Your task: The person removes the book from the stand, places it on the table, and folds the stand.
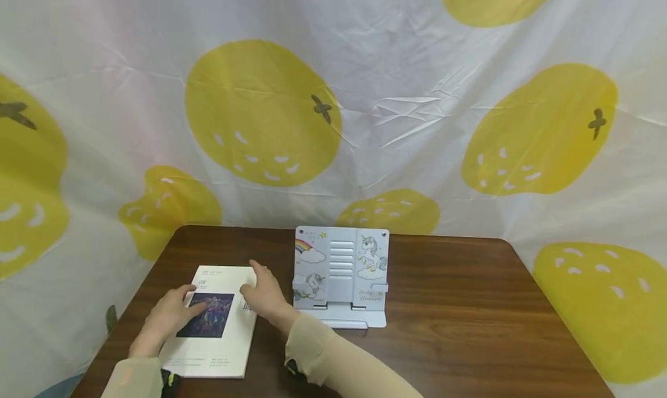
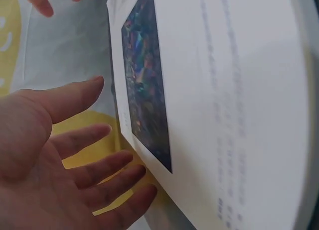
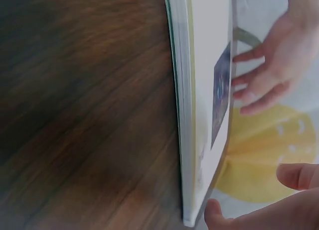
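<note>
A white paperback book (image 1: 213, 320) with a dark, colourful picture on its cover lies flat on the left part of the table. Over its left edge hovers my left hand (image 1: 169, 317), thumb apart from the fingers; the left wrist view shows these fingers (image 2: 107, 163) spread beside the book's edge, gripping nothing. My right hand (image 1: 266, 294) is at the book's upper right edge, with thumb and forefinger held apart. From the right wrist, the book (image 3: 204, 80) shows its page edges, and the right fingertips are near its far corner.
A white metal book stand (image 1: 341, 270) with unicorn and rainbow drawings stands right of the book, close to my right hand. Both rest on a dark brown wooden table (image 1: 469, 317). A white curtain (image 1: 406, 114) with yellow fruit prints hangs behind the table.
</note>
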Demonstrator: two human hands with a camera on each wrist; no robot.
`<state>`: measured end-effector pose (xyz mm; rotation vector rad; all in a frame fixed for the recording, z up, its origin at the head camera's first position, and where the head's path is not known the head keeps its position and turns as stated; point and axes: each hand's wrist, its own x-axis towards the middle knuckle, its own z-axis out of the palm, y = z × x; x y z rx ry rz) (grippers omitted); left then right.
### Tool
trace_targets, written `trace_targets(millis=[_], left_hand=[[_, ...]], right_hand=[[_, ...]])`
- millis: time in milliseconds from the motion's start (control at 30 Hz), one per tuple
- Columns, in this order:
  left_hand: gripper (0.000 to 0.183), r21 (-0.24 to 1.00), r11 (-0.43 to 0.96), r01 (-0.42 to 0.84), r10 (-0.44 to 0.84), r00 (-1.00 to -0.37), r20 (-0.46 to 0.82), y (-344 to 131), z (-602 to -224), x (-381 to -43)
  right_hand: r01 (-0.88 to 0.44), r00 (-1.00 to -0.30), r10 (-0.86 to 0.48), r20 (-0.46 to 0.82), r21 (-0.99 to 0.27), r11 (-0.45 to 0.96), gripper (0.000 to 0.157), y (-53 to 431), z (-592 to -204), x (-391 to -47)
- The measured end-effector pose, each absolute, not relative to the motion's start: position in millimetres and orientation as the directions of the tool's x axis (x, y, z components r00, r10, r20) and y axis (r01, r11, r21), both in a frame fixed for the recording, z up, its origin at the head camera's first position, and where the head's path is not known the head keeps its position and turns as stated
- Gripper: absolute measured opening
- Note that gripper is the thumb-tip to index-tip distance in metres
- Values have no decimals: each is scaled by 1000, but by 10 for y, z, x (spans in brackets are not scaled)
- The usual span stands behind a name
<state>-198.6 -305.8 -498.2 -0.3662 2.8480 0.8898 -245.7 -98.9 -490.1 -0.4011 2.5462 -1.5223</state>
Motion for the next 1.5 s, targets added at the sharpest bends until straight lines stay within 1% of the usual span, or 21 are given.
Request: trace_targets(millis=[233, 400, 667, 867, 1000, 1200, 1367, 1500], left_hand=[[68, 532, 813, -236, -160, -970, -184, -2998, -4947, -1983], [66, 521, 825, -220, -151, -973, -172, -2916, -4900, -1995], [63, 521, 830, -198, -131, -978, -163, -2768, -4856, -2025], [61, 535, 832, -147, -100, -988, -116, -2660, -4844, -2047], [59, 539, 836, -104, -72, -994, -79, -2583, -4821, -2060], [60, 520, 851, -76, -66, -997, -38, -2484, -4789, -2074], [57, 524, 849, -61, -68, -998, -7, -2388, -4742, -2088], [52, 527, 850, -34, -66, -997, 42, -2280, -4737, -2120]], right_hand=[[-284, -908, -415, 62, -819, 499, 58, -853, -4794, -2317], [-400, -866, -487, 116, -746, 533, 53, -730, -4735, -2249], [-534, -789, -592, 160, -654, 535, 52, -422, -4608, -2151], [-599, -740, -654, 160, -599, 532, 52, -105, -4528, -2095], [-613, -726, -673, 141, -575, 541, 52, 132, -4483, -2097], [-635, -719, -675, 166, -553, 540, 49, 520, -4446, -2147], [-673, -702, -672, 237, -530, 516, 45, 815, -4416, -2208], [-705, -692, -655, 302, -477, 525, 41, 1031, -4402, -2274]])
